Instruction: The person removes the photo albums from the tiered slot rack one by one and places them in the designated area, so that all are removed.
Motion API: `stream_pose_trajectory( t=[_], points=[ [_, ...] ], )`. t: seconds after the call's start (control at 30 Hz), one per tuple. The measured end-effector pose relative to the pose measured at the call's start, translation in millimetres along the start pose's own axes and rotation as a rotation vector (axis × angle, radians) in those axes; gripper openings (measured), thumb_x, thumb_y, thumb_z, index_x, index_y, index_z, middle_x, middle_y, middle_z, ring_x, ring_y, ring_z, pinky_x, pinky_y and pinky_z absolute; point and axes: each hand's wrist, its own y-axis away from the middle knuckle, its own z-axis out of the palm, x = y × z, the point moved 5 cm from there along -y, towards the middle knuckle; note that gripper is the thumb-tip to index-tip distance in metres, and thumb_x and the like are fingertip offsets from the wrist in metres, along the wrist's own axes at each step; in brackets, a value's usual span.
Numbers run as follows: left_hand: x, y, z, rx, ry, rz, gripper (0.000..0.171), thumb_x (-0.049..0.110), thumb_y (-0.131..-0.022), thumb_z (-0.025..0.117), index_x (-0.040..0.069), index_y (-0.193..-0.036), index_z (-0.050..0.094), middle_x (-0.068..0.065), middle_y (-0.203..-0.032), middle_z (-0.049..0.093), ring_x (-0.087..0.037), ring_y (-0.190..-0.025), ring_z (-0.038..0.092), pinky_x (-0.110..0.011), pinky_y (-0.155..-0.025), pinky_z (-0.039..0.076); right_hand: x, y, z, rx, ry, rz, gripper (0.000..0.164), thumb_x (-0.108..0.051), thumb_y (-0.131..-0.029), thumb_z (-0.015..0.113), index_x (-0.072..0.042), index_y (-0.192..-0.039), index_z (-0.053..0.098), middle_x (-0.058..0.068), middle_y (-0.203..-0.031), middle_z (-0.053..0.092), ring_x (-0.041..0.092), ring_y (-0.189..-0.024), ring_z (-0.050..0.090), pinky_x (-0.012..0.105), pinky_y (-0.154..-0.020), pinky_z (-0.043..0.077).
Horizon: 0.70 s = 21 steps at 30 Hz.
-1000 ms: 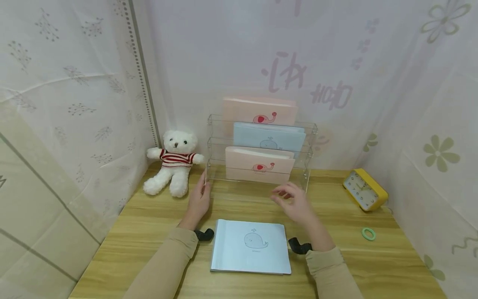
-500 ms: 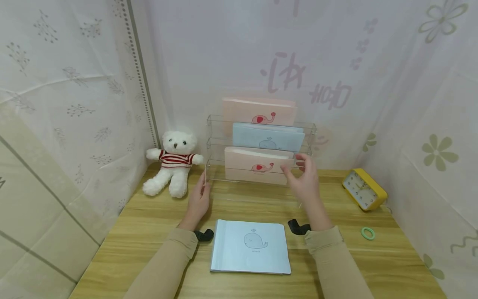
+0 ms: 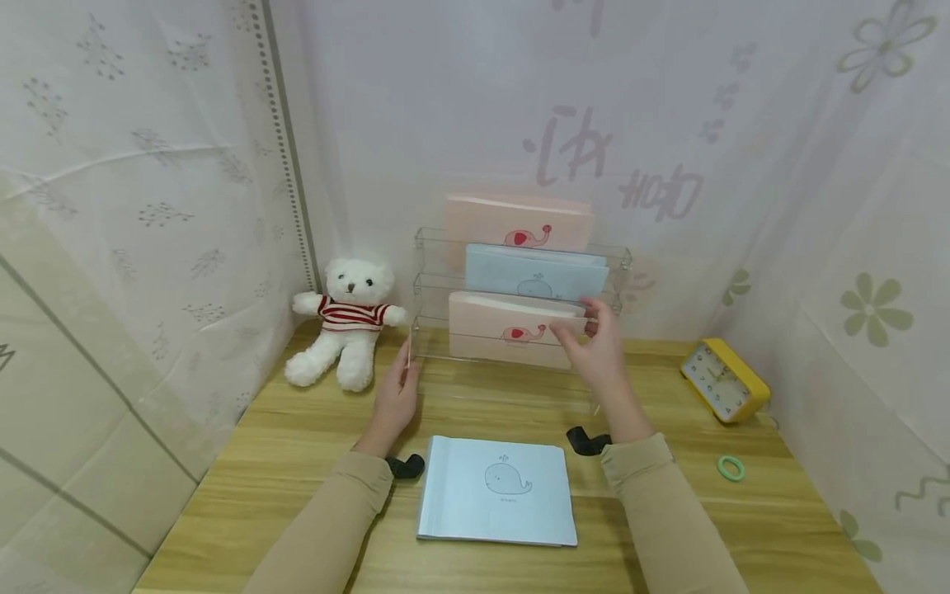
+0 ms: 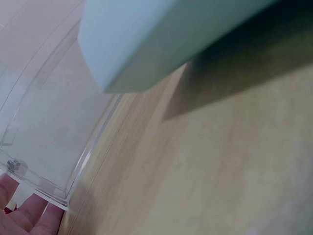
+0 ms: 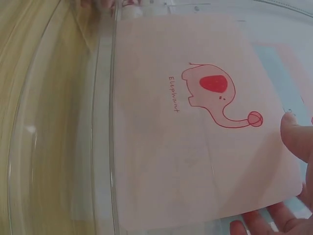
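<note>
A clear tiered rack point(image 3: 432, 330) stands at the back of the table with three booklets in its tiers. My left hand point(image 3: 396, 404) holds the rack's left side; in the left wrist view its fingers point(image 4: 32, 210) lie along the outside of the clear panel. My right hand point(image 3: 601, 351) pinches the upper right corner of the front pink booklet point(image 3: 482, 323). In the right wrist view the thumb point(image 5: 296, 134) is in front of this booklet, which bears a red elephant drawing, and the other fingers reach behind it. A blue booklet point(image 3: 534, 268) and another pink booklet point(image 3: 482, 219) sit in the tiers behind.
A light blue whale booklet point(image 3: 497, 511) lies flat between my forearms. The white teddy bear point(image 3: 359, 285) in a striped shirt sits left of the rack. To the right are a yellow alarm clock point(image 3: 750, 379) and a green ring point(image 3: 731, 469). Curtains surround the table.
My right hand has risen from below the rack to the front pink booklet's right corner and closed in on it. The left hand has stayed at the rack's left side.
</note>
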Motion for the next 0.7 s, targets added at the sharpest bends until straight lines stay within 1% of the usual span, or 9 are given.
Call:
stream_pose_trajectory(
  t=[0.03, 0.1, 0.17, 0.2, 0.23, 0.33, 0.4, 0.6, 0.7],
  points=[
    [0.0, -0.1, 0.0, -0.002, 0.002, 0.000, 0.060, 0.020, -0.119, 0.048, 0.023, -0.176, 0.030, -0.022, -0.172, 0.047, -0.047, -0.154, 0.050, -0.068, -0.124, 0.044, 0, -1, 1, 0.001, -0.003, -0.003, 0.076, -0.041, -0.100, 0.084, -0.010, -0.158, 0.048, 0.021, -0.148, 0.055, 0.035, -0.122, 0.060, 0.048, -0.108, 0.056],
    [0.2, -0.1, 0.1, -0.006, -0.002, 0.001, 0.060, 0.022, -0.120, 0.047, 0.024, -0.177, 0.030, -0.022, -0.172, 0.046, -0.047, -0.155, 0.049, -0.067, -0.125, 0.043, 0, -4, 4, 0.000, -0.009, -0.011, 0.069, -0.039, -0.099, 0.085, -0.012, -0.154, 0.055, 0.017, -0.147, 0.060, 0.030, -0.117, 0.059, 0.041, -0.097, 0.055],
    [0.3, 0.0, -0.1, -0.013, 0.000, -0.001, 0.060, 0.023, -0.120, 0.047, 0.024, -0.177, 0.029, -0.022, -0.173, 0.046, -0.047, -0.156, 0.048, -0.067, -0.126, 0.043, 0, -7, 6, -0.006, -0.021, -0.023, 0.062, -0.038, -0.097, 0.087, -0.015, -0.148, 0.061, 0.013, -0.146, 0.065, 0.028, -0.120, 0.059, 0.040, -0.095, 0.053],
    [0.2, 0.0, -0.2, -0.015, -0.002, -0.003, 0.060, 0.024, -0.120, 0.047, 0.025, -0.177, 0.029, -0.021, -0.173, 0.046, -0.047, -0.156, 0.048, -0.067, -0.126, 0.042, 0, -9, 7, -0.011, -0.030, -0.031, 0.059, -0.037, -0.097, 0.088, -0.015, -0.146, 0.063, 0.012, -0.145, 0.066, 0.028, -0.122, 0.060, 0.043, -0.097, 0.054],
    [0.0, 0.1, -0.1, -0.016, -0.005, -0.006, 0.060, 0.024, -0.120, 0.047, 0.027, -0.177, 0.029, -0.021, -0.173, 0.046, -0.046, -0.156, 0.048, -0.067, -0.126, 0.042, 0, -10, 8, -0.016, -0.039, -0.039, 0.057, -0.036, -0.096, 0.089, -0.016, -0.144, 0.066, 0.011, -0.146, 0.067, 0.028, -0.128, 0.060, 0.046, -0.104, 0.053],
    [-1.2, 0.3, 0.1, -0.023, -0.008, -0.017, 0.061, 0.024, -0.119, 0.048, 0.030, -0.176, 0.029, -0.020, -0.173, 0.047, -0.046, -0.156, 0.048, -0.067, -0.126, 0.042, -2, -14, 10, -0.030, -0.066, -0.062, 0.050, -0.034, -0.094, 0.091, -0.015, -0.137, 0.072, 0.011, -0.147, 0.069, 0.032, -0.144, 0.057, 0.059, -0.124, 0.043],
    [-2.0, 0.7, 0.5, -0.030, -0.010, -0.022, 0.060, 0.027, -0.120, 0.048, 0.033, -0.176, 0.029, -0.020, -0.173, 0.046, -0.045, -0.156, 0.049, -0.067, -0.125, 0.043, -2, -16, 12, -0.033, -0.066, -0.075, 0.046, -0.032, -0.093, 0.092, -0.014, -0.132, 0.076, 0.011, -0.145, 0.070, 0.033, -0.147, 0.057, 0.064, -0.129, 0.038],
    [-2.5, 0.7, 0.8, -0.034, -0.008, -0.017, 0.060, 0.029, -0.120, 0.046, 0.030, -0.177, 0.026, -0.021, -0.173, 0.045, -0.047, -0.155, 0.049, -0.068, -0.124, 0.044, -4, -16, 14, -0.017, -0.008, -0.141, 0.032, -0.025, -0.093, 0.091, -0.012, -0.121, 0.082, 0.013, -0.132, 0.075, 0.034, -0.135, 0.064, 0.060, -0.126, 0.044],
    [-1.3, 1.2, -0.1, -0.024, -0.006, -0.014, 0.060, 0.027, -0.120, 0.046, 0.028, -0.177, 0.027, -0.021, -0.173, 0.046, -0.047, -0.154, 0.050, -0.068, -0.124, 0.044, -6, -16, 16, -0.002, 0.001, -0.117, 0.030, -0.025, -0.093, 0.092, -0.012, -0.118, 0.082, 0.013, -0.129, 0.075, 0.035, -0.134, 0.065, 0.059, -0.122, 0.047]
  ],
)
